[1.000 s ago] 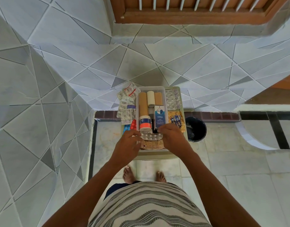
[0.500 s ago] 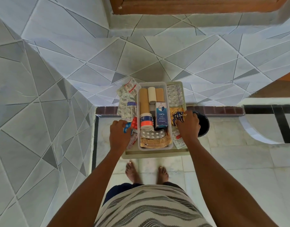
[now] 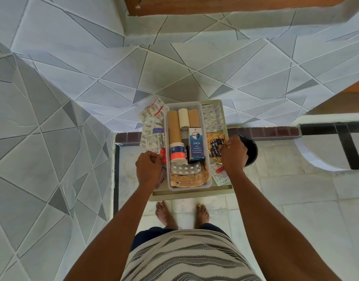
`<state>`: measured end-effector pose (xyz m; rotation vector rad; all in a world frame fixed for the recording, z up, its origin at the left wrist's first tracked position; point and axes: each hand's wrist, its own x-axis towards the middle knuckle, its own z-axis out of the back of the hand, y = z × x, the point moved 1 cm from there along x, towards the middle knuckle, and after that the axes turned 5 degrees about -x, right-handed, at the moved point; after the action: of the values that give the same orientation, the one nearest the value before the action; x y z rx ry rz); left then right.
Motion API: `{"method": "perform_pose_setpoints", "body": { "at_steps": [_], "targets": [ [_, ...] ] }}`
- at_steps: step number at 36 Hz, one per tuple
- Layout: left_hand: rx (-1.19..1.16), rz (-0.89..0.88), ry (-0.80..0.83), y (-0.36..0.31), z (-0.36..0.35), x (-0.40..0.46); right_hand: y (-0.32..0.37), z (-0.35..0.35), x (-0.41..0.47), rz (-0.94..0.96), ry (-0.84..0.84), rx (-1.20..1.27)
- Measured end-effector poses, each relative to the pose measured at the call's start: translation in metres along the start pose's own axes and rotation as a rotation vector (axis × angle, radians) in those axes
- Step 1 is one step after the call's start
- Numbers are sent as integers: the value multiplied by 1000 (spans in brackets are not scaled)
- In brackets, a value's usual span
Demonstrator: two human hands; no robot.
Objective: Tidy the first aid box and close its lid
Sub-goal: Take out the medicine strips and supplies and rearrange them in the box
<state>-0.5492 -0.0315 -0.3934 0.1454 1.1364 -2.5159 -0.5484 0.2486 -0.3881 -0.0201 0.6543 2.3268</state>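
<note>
Clear plastic formed the first aid box point(image 3: 188, 186), which sat lidless on a small pale bench point(image 3: 191, 194) between the two hands; no lid could be made out. Inside it lay tan bandage rolls point(image 3: 173, 126), a white roll point(image 3: 183, 118), a blue-and-white carton point(image 3: 196, 144), a white tub with an orange band point(image 3: 177, 153) and, nearest the person, a silver blister strip point(image 3: 185, 169) over a crumpled gold sachet point(image 3: 187, 180). The packing looked deliberate: tall items stood at the far end and flat ones lay near, probably so a lid could sit flush. The left hand point(image 3: 149, 169) was just outside the box's left wall, its fingers point(image 3: 154, 157) curled tight around a small red packet point(image 3: 163, 155). Beyond those fingers a heap of foil strips point(image 3: 152, 128) lay loose on the bench. The right hand point(image 3: 234, 154) was just outside the right wall, its fingers point(image 3: 222, 148) pinched on the edge of a gold-and-blue sachet point(image 3: 215, 146); a white sachet with a red mark point(image 3: 221, 173) lay beneath the wrist, and more clear-wrapped strips point(image 3: 211, 118) lay further out. Both hands seemed to be gathering strays from either side at once to bring them in. A dark bin point(image 3: 251, 151) stood on the floor behind the right hand.
</note>
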Motion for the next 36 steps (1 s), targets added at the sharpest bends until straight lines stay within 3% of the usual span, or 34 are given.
{"method": "perform_pose_setpoints", "body": {
  "at_steps": [5, 11, 19, 26, 36],
  "targets": [
    [-38, 36, 5, 1, 1, 1, -3, 0, 1, 139, 17, 44],
    [-71, 43, -12, -6, 4, -2, -9, 0, 1, 357, 109, -151],
    [-74, 106, -7, -14, 5, -3, -9, 8, 5, 346, 85, -152],
    [-154, 219, 22, -10, 12, -9, -12, 20, -4, 294, 86, 10],
    [-324, 250, -78, -18, 47, -32, 0, 52, -63, 368, -173, 254]
  ]
}}
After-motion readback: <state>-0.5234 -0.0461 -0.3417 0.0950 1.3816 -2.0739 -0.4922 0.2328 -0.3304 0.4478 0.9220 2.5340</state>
